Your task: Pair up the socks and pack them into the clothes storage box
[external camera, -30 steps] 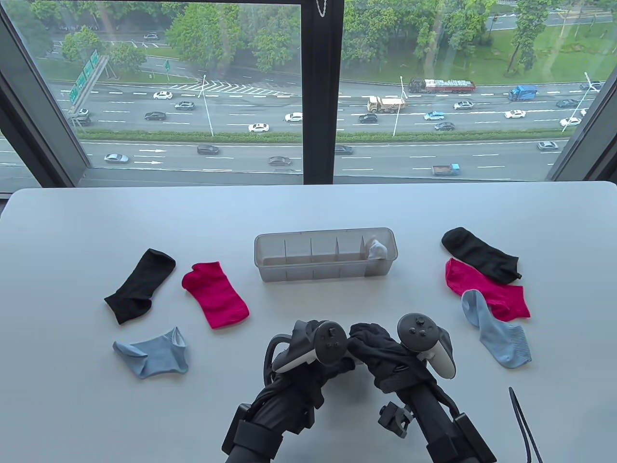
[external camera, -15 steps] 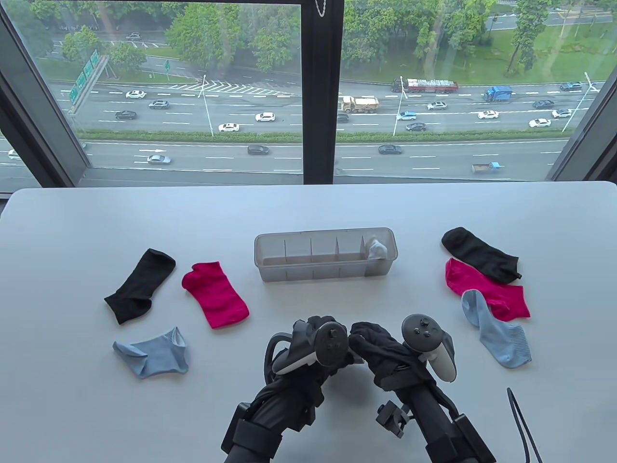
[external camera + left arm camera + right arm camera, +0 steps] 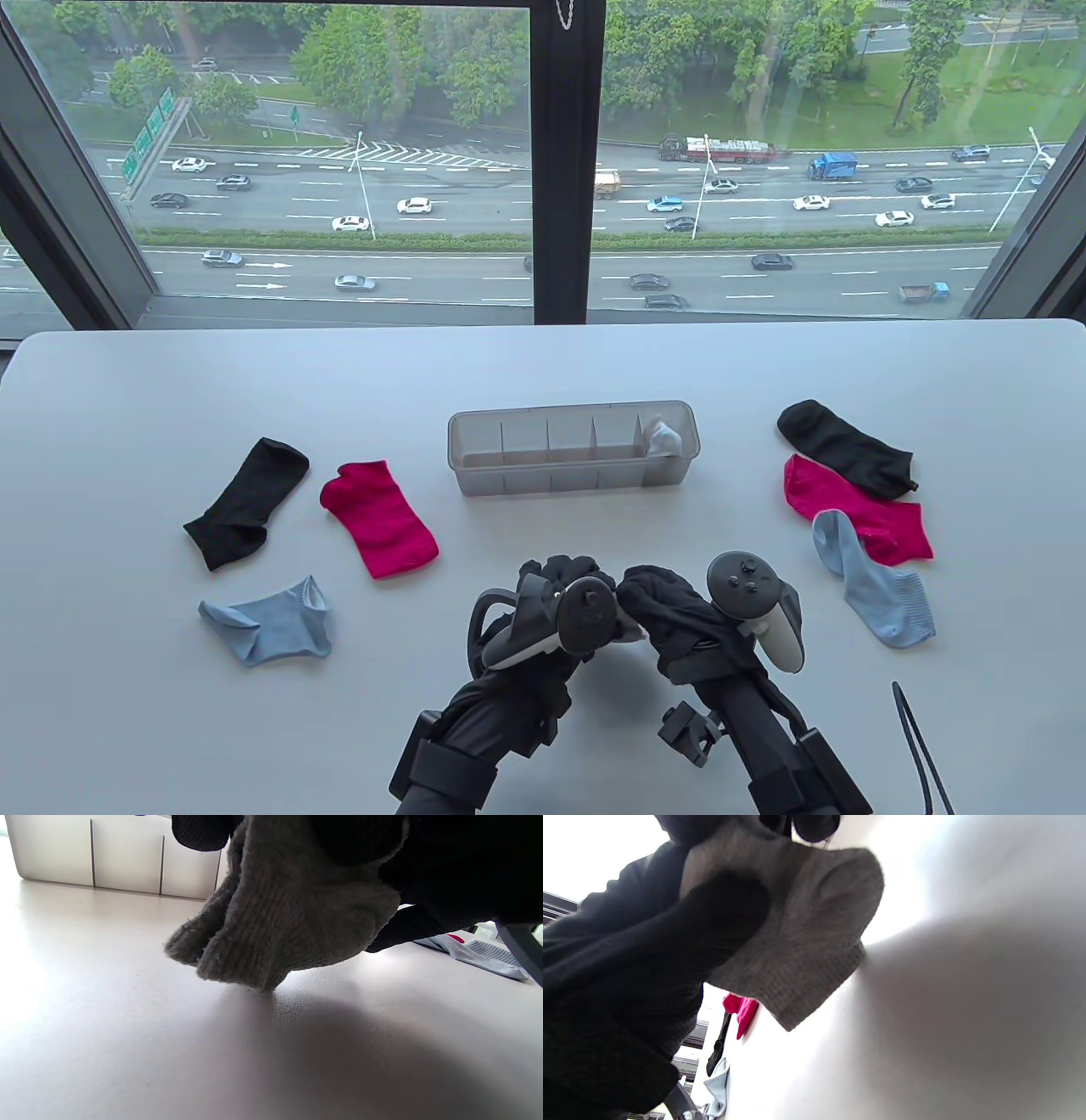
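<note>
Table view shows both gloved hands together at bottom centre: the left hand (image 3: 560,607) and right hand (image 3: 670,615) each grip a bunched grey sock (image 3: 288,921) between them, just above the table (image 3: 543,365). The clear storage box (image 3: 573,448) sits mid-frame beyond them.

High up in an office-like room – plain white table (image 3: 543,365) against a big window (image 3: 339,153), busy highway (image 3: 509,204) far below.
</note>
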